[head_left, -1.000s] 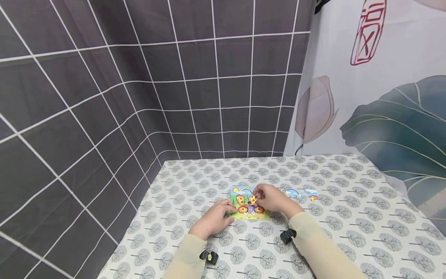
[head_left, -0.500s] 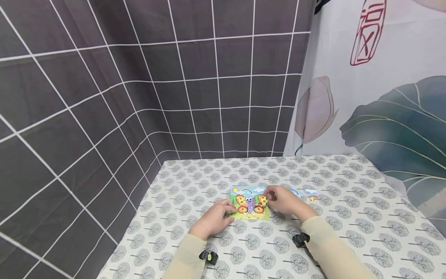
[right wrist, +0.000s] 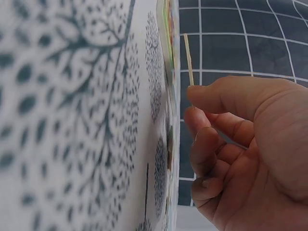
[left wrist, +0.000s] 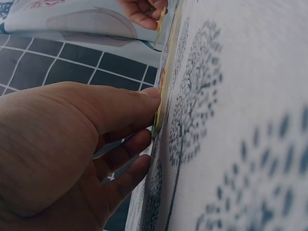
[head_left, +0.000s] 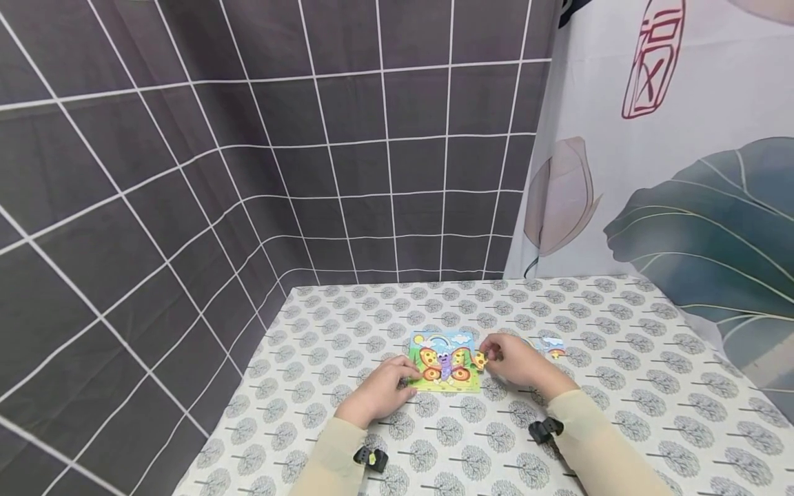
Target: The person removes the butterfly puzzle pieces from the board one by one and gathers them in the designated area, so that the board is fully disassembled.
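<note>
A jigsaw board [head_left: 448, 388] with a butterfly, sun and rainbow picture lies flat on the table. My left hand [head_left: 383, 387] rests at its left edge; in the left wrist view the thumb [left wrist: 144, 98] touches the board's edge and the other fingers bend loosely. My right hand [head_left: 512, 357], just off the board's right side, pinches a thin jigsaw piece [head_left: 480, 362] with an orange and yellow wing pattern. Seen edge-on in the right wrist view, that piece [right wrist: 188, 57] stands up from between thumb and fingertips, above the tabletop.
Loose blue jigsaw pieces [head_left: 553, 346] with cloud and rainbow parts lie right of the right hand, partly hidden behind it. A tree-print cloth [head_left: 446, 448] covers the table. Behind it hangs a dark grid curtain [head_left: 347, 172], with a white floral cloth [head_left: 577, 193] at the right.
My right hand has moved right from the butterfly's upper right wing to beyond the board's right edge, carrying the wing piece with it. The left hand stays at the board's left edge.
</note>
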`<state>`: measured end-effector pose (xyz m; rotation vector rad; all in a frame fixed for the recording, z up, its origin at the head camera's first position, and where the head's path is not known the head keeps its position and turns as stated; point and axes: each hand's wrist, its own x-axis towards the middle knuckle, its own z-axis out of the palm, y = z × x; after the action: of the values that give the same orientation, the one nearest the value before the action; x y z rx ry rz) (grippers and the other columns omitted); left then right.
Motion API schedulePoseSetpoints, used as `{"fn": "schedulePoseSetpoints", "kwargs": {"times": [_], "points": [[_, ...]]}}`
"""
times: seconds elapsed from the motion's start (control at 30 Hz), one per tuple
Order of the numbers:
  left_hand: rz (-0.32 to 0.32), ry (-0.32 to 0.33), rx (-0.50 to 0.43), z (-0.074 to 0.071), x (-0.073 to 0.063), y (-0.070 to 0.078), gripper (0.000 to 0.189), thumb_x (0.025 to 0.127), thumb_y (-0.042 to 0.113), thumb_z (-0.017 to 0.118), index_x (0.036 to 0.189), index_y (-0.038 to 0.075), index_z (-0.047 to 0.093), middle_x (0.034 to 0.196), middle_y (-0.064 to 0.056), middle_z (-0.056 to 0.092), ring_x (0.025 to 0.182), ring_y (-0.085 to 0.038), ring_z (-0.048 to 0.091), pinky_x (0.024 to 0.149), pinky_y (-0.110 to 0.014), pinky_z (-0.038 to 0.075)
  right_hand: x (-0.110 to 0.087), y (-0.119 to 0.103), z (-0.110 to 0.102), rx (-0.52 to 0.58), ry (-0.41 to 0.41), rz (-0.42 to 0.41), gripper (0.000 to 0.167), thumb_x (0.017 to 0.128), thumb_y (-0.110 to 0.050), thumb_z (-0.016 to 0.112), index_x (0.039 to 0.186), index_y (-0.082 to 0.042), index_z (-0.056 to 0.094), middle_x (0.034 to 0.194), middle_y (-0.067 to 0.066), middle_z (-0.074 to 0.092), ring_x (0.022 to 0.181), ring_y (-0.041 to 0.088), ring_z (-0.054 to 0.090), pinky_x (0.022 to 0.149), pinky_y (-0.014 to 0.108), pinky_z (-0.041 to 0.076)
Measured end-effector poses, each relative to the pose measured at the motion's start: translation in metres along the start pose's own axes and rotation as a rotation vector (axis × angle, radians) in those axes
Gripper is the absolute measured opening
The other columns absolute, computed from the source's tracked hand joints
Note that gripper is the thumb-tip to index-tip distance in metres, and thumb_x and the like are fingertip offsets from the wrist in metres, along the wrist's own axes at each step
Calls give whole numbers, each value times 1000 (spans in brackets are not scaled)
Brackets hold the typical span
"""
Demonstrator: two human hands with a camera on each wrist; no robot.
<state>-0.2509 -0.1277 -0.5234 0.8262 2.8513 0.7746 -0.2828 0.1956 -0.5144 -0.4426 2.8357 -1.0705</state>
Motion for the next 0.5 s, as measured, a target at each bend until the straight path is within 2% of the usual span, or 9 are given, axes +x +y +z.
{"fn": "schedulePoseSetpoints", "kwargs": {"times": [0.5], "points": [[-15,-8,-12,-1,-1,0,35,96,21,75,131,23,73,140,10,60,141,-18,48,122,-46,38,-9,5,-5,-7,-12,-22,23,84,1,76,103,-11,71,84,-1,59,75,16,56,65,29,51]]}}
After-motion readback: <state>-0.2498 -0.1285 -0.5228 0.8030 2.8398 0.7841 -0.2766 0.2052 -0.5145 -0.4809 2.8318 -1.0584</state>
